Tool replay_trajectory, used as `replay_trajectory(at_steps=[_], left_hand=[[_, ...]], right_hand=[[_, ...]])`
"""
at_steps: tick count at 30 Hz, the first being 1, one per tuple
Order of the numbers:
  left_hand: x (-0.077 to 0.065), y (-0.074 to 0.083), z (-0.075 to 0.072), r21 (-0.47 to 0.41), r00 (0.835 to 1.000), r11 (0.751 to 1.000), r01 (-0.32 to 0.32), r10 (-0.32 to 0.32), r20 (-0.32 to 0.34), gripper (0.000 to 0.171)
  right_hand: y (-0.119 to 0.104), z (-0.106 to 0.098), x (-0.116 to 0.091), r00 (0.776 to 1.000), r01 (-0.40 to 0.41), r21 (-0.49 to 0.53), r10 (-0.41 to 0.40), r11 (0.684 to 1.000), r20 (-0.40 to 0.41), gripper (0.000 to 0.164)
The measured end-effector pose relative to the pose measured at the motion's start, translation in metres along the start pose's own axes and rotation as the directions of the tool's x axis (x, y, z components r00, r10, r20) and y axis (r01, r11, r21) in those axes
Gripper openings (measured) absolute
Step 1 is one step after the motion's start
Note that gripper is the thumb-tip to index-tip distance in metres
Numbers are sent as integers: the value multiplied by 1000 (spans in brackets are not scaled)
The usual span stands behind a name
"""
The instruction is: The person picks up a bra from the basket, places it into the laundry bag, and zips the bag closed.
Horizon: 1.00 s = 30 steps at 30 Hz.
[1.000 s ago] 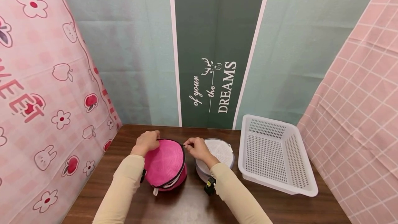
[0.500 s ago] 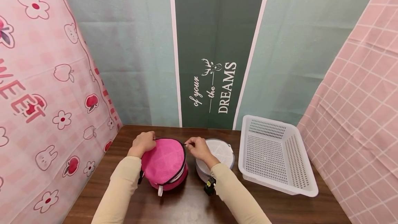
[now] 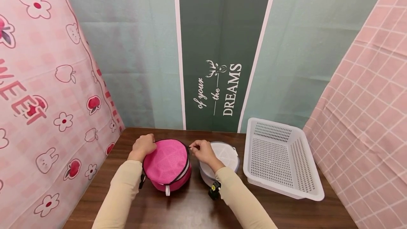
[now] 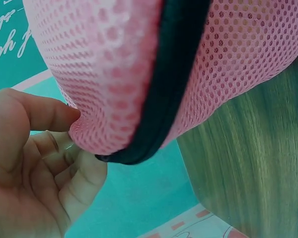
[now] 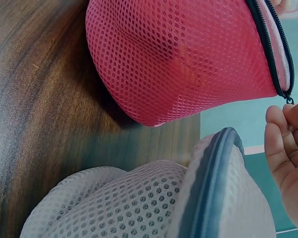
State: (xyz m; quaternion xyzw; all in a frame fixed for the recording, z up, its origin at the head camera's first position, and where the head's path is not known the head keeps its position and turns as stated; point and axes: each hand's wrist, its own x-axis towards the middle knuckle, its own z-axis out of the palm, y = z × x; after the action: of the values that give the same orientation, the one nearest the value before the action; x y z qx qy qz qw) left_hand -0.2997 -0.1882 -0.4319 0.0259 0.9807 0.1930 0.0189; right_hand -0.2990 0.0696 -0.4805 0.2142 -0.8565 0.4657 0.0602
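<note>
A round pink mesh laundry bag (image 3: 166,162) stands on the left of the table, its dark zipper running round the top rim. My left hand (image 3: 143,147) holds its far left edge; in the left wrist view the thumb and fingers (image 4: 64,116) pinch the mesh beside the zipper. My right hand (image 3: 202,153) pinches the small zipper pull (image 5: 289,100) at the bag's right rim. Along the right front, the zipper is parted and pale lining shows. A white tab (image 3: 167,190) hangs at the front. Below the right hand sits a white mesh laundry bag (image 3: 226,155) with grey zipper trim.
A white perforated plastic basket (image 3: 284,194) stands at the right of the brown wooden table (image 3: 190,207). Printed cloths hang behind and on both sides: a green one (image 3: 210,27) at the back, pink ones (image 3: 375,109) left and right.
The pink bag has turned and shifted slightly left, its white tab swinging right along the front. My left hand has moved left with the edge; my right hand has hardly moved.
</note>
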Motion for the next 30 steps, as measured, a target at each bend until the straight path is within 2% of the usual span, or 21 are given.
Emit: replay_trajectory(at_steps=[5, 10, 13, 17, 20, 23, 26, 30], left_hand=[[-1, 1, 1, 24, 999, 1000, -13, 12, 44, 10], [2, 8, 8, -5, 994, 994, -113, 113, 8, 26], [5, 18, 11, -39, 982, 982, -186, 185, -27, 30], [9, 35, 15, -66, 957, 955, -289, 286, -50, 27], [10, 48, 18, -68, 927, 925, -375, 373, -34, 23], [10, 58, 21, -36, 905, 904, -425, 425, -8, 18], [11, 64, 22, 9, 900, 900, -436, 436, 9, 13], [13, 64, 23, 31, 903, 902, -430, 429, 17, 11]], right_hand=[[2, 0, -1, 1000, -8, -2, 8, 1000, -3, 7], [1, -1, -1, 1000, -24, -6, 24, 1000, -8, 6], [0, -1, -1, 1000, -22, -5, 22, 1000, -10, 6], [0, 0, 0, 1000, -6, -3, 6, 1000, -5, 6], [0, 1, 2, 1000, 6, -10, -6, 1000, -6, 5], [0, 1, 3, 1000, 14, -20, -14, 1000, -11, 6], [0, 0, 3, 1000, 21, -31, -21, 999, -15, 6], [0, -1, 2, 999, 29, -50, -30, 998, -18, 6]])
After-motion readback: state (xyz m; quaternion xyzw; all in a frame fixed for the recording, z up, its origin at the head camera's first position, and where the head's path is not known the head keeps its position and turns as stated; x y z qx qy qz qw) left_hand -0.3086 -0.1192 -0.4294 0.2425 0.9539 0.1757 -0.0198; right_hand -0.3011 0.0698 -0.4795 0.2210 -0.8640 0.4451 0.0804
